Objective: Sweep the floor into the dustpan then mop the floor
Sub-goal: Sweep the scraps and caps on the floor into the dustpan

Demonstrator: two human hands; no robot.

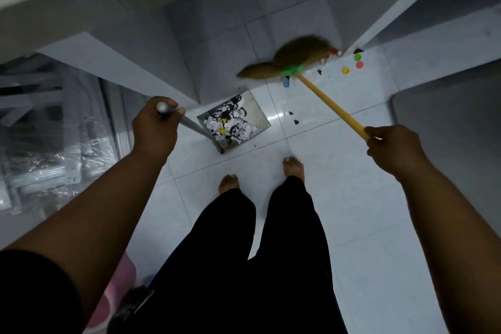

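Note:
My left hand [156, 127] grips the grey handle of a metal dustpan [261, 116] that rests on the white tiled floor [339, 198]. The pan holds torn white and black paper scraps and yellow bottle caps. My right hand [390, 148] grips the yellow stick of a broom [301, 55]. Its brown bristles, blurred, lie far ahead near the wall corner, beyond the pan. Loose caps lie around the bristles: a blue cap [286, 83], a yellow cap [345, 70], a green cap [357, 57] and a red cap [359, 64]. Small black scraps [296, 122] lie between pan and broom.
Grey walls close in on the left [130, 62] and right [447, 106], leaving a narrow passage ahead. Plastic-wrapped metal frames [54, 144] stand at the left. My bare feet [292, 167] are just behind the dustpan. A pink object [119, 293] sits at the lower left.

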